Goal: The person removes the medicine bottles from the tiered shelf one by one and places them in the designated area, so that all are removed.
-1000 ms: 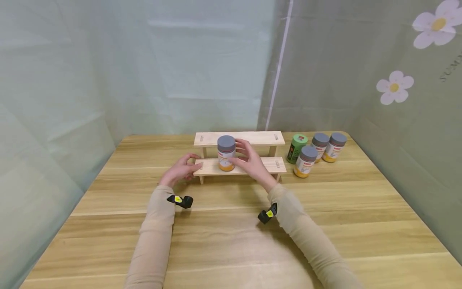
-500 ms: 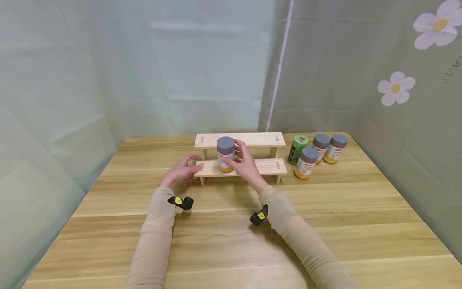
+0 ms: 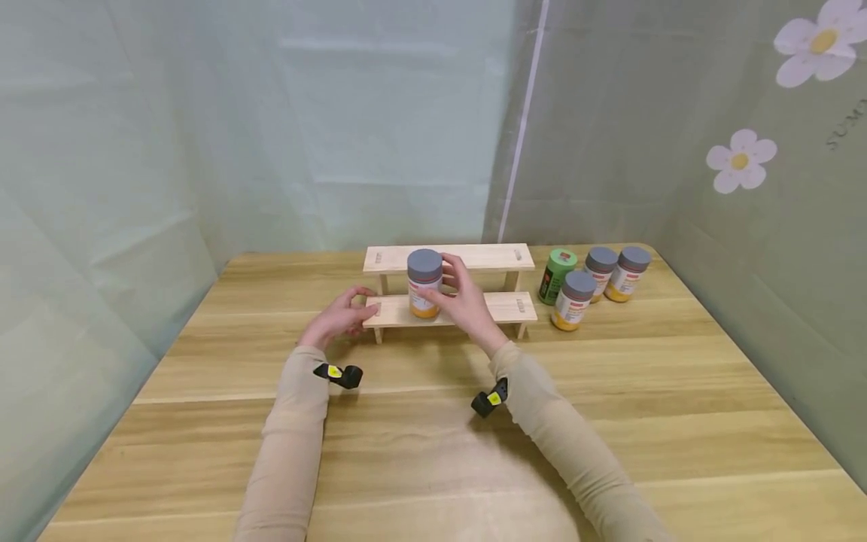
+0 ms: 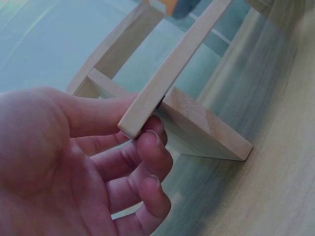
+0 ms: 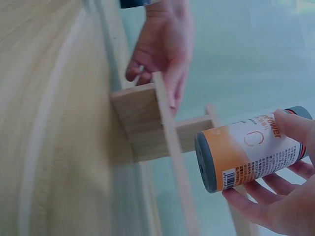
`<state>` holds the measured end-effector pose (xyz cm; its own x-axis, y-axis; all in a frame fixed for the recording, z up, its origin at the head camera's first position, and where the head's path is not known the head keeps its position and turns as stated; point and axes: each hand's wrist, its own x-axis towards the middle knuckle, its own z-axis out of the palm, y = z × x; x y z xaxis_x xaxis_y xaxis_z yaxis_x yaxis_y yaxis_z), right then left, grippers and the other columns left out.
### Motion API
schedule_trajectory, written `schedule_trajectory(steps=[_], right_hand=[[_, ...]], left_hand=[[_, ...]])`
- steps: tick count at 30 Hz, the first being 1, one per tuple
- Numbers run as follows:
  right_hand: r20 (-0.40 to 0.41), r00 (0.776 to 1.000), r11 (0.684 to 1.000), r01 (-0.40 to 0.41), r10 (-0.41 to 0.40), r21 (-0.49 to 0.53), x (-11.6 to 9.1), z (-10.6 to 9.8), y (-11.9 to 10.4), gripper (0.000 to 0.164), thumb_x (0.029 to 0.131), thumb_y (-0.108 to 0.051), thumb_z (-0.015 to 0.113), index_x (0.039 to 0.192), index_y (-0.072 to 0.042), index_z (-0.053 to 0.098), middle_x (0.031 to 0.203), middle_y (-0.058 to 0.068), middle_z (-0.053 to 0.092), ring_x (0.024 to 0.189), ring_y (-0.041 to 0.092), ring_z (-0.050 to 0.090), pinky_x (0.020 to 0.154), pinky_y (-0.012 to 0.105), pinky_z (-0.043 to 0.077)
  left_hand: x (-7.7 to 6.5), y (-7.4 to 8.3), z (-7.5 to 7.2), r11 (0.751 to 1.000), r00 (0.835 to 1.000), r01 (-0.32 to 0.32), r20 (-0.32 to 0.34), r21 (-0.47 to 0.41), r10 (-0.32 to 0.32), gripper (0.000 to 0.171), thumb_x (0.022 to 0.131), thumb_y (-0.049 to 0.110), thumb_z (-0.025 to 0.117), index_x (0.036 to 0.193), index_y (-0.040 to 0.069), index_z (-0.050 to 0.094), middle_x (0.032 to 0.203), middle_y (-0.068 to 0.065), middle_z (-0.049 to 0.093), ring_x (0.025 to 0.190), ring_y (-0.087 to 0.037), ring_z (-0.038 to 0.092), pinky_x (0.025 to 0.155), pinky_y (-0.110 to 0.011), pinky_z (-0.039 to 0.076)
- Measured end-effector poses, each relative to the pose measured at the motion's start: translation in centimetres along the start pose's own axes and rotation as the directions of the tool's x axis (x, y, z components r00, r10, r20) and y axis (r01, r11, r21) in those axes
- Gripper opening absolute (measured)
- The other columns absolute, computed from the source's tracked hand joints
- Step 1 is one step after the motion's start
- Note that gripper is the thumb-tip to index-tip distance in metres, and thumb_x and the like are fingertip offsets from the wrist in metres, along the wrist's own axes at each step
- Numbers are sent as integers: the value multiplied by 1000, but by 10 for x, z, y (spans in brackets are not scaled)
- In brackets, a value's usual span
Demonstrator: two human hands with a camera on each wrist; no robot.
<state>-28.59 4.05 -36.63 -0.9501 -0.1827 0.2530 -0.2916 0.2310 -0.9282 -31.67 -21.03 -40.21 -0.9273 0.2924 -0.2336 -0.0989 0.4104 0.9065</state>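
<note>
A two-tier wooden rack stands on the table at the middle of the head view. My left hand pinches the left end of its lower board, thumb above and fingers curled underneath in the left wrist view. In my right hand is a supplement jar with a grey lid and a white and orange label, upright in front of the upper board. Thumb and fingers grip its sides. The right wrist view shows the jar's base a little apart from the lower board.
To the right of the rack stand a green canister and several jars like the held one, the nearest jar in front. The wooden table extends toward me. A pale curtain hangs behind and at both sides.
My right wrist and forearm have shifted slightly left, while the hand stays on the jar. The jar hovers at nearly the same spot. My left hand keeps its grip on the board.
</note>
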Motion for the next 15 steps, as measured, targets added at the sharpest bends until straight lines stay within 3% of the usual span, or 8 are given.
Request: schedule_trajectory(steps=[8, 15], right_hand=[[0, 1000, 998, -20, 20, 63, -4, -24, -8, 61, 89, -16, 70, 143, -17, 40, 135, 16, 54, 125, 33, 55, 100, 50, 46], [47, 999, 1000, 4, -5, 28, -7, -48, -7, 60, 90, -18, 70, 143, -19, 42, 137, 14, 54, 126, 33, 54, 104, 48, 44]], left_hand=[[0, 0, 0, 999, 1000, -28, 12, -22, 29, 51, 99, 24, 55, 139, 3, 31, 71, 9, 54, 59, -6, 48, 58, -25, 41], [2, -1, -2, 999, 999, -34, 11, -36, 35, 49, 99, 22, 55, 139, 3, 32, 74, 10, 57, 58, -7, 49, 58, -25, 41]])
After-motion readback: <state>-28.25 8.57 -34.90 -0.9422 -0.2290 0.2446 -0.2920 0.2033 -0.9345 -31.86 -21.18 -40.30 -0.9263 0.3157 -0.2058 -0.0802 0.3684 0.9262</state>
